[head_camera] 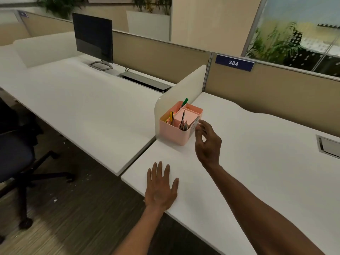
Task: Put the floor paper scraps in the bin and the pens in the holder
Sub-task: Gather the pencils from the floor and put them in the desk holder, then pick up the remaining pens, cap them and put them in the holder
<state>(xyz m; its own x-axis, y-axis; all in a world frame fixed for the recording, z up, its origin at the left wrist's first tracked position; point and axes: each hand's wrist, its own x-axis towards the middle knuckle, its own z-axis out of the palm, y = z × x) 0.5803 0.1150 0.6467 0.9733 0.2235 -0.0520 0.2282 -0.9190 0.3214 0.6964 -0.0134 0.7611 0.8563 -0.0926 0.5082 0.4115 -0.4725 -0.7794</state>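
Note:
A pink holder [176, 134] with several compartments stands on the white desk [257, 162] against a low cream divider. Several pens and pencils stand in it, among them a green-capped marker [184, 103] and a yellow pen [171, 117]. My right hand [208, 144] hovers just right of the holder, fingers apart and empty. My left hand [161, 188] lies flat on the desk's front edge, fingers spread, holding nothing. Small white paper scraps [55, 200] dot the dark carpet under the left desk. No bin is in view.
A dark monitor [93, 38] stands at the back of the left desk [82, 107]. A dark office chair [16, 159] sits at the far left on the carpet. A beige partition with a sign "384" [234, 63] runs behind the desks. A cable hatch [329, 146] sits at right.

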